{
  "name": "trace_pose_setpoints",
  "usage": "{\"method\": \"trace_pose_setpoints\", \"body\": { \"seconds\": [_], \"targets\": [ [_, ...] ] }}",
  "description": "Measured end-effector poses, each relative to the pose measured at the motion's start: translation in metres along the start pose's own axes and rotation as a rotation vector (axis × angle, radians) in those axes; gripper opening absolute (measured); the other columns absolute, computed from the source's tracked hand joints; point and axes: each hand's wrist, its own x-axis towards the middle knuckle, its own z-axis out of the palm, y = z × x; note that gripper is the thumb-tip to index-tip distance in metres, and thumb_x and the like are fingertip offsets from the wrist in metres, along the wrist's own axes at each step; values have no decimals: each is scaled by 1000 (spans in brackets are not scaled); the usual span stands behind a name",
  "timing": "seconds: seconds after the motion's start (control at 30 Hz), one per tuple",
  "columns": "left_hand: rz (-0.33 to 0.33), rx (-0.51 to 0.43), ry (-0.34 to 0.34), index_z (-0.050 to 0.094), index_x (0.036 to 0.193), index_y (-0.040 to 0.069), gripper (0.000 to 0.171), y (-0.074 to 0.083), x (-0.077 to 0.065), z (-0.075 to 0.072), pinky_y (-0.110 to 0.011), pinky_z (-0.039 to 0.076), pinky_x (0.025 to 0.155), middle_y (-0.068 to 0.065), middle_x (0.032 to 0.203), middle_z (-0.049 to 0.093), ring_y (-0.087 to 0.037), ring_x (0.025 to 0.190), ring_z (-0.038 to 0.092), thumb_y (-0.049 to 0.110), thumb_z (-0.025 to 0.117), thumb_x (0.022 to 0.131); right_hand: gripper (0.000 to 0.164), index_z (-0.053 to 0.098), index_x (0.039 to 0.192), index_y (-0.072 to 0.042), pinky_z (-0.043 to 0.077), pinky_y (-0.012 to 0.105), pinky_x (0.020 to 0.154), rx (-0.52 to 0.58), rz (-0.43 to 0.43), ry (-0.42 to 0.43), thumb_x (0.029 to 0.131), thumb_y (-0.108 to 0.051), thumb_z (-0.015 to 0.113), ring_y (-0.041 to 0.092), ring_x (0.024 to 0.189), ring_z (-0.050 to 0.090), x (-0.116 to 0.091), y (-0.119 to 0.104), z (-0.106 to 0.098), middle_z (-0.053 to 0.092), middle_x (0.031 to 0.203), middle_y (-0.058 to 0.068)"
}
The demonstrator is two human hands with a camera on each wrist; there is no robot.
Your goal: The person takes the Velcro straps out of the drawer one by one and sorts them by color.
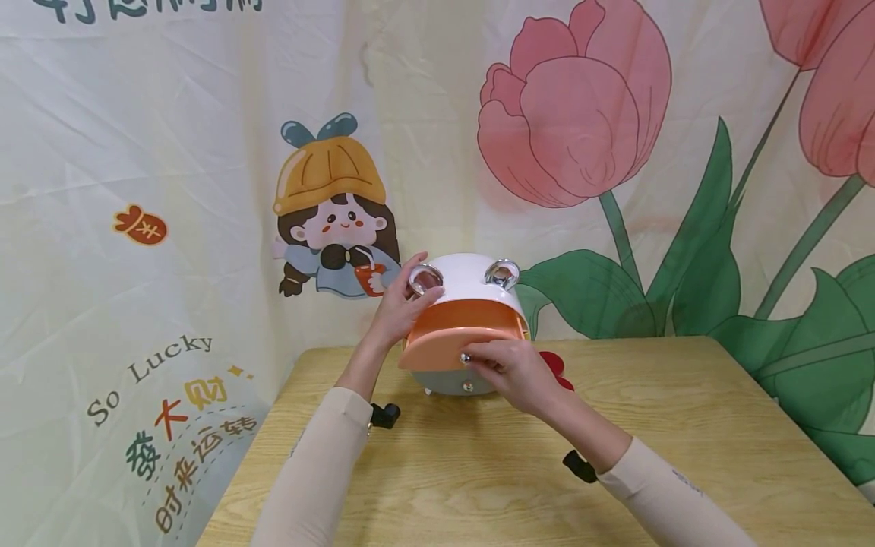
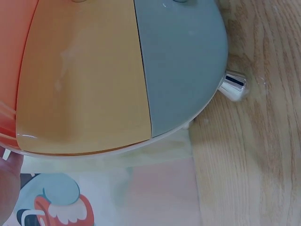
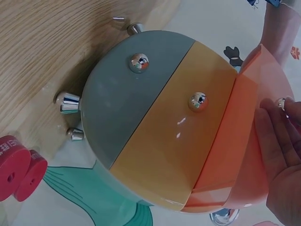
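A rounded small drawer box with a white shell (image 1: 472, 275) and two shiny silver ears (image 1: 503, 273) stands on the wooden table. Its top orange drawer (image 1: 434, 352) is pulled partly out. Below it, the yellow drawer (image 3: 176, 136) and grey drawer (image 3: 124, 99) sit closed, each with a round silver knob. My right hand (image 1: 513, 374) pinches the orange drawer's knob (image 1: 465, 358) between thumb and fingers. My left hand (image 1: 396, 310) grips the upper left side of the box by the ear, thumb on the shell. Some of its fingers are hidden behind.
Red discs (image 3: 13, 165) stand beside the box, to its right in the head view. Short silver legs (image 3: 69, 102) hold the box off the wooden table (image 1: 656, 425). A printed cloth (image 1: 424, 114) with tulips and a cartoon figure hangs right behind.
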Motion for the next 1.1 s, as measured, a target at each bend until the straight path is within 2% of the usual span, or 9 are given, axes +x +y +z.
{"method": "trace_pose_setpoints", "body": {
  "seconds": [0.17,0.33,0.63,0.73,0.97,1.1],
  "targets": [
    [8,-3,-2,35,162,29,72,13,-6,0,-44,54,105,-19,142,56,-35,122,62,20,71,100,26,80,115,-11,62,30,85,4,-25,20,89,-10,81,17,100,74,2,2,2,79,109,0],
    [2,4,2,35,162,31,72,13,-7,1,-44,53,107,-17,144,55,-33,123,62,22,71,100,25,80,116,-11,62,28,85,6,-14,7,91,-13,80,16,100,74,5,2,2,79,109,0],
    [8,-35,-14,36,161,26,72,16,-7,-1,-28,56,97,-21,137,58,-35,119,63,18,72,99,24,80,116,-10,62,30,83,3,21,3,92,-14,79,17,96,75,9,5,3,79,109,1],
    [3,-34,-14,36,162,25,72,17,-7,-1,-32,56,100,-21,137,58,-34,120,63,18,72,99,24,80,115,-10,63,30,83,8,23,17,91,-11,79,17,96,75,10,8,4,80,109,1],
    [-21,-18,-14,36,162,27,72,17,-7,-1,-48,49,112,-18,142,58,-34,127,61,21,72,99,25,80,113,-10,62,28,81,18,23,39,89,-4,80,16,93,74,13,14,6,80,107,2],
    [-27,-7,-8,35,162,29,73,7,-1,-1,-52,47,113,-17,145,56,-35,129,60,23,72,99,30,78,117,-10,62,27,80,37,47,21,88,-3,81,14,90,74,12,17,7,79,106,3]
  ]
}}
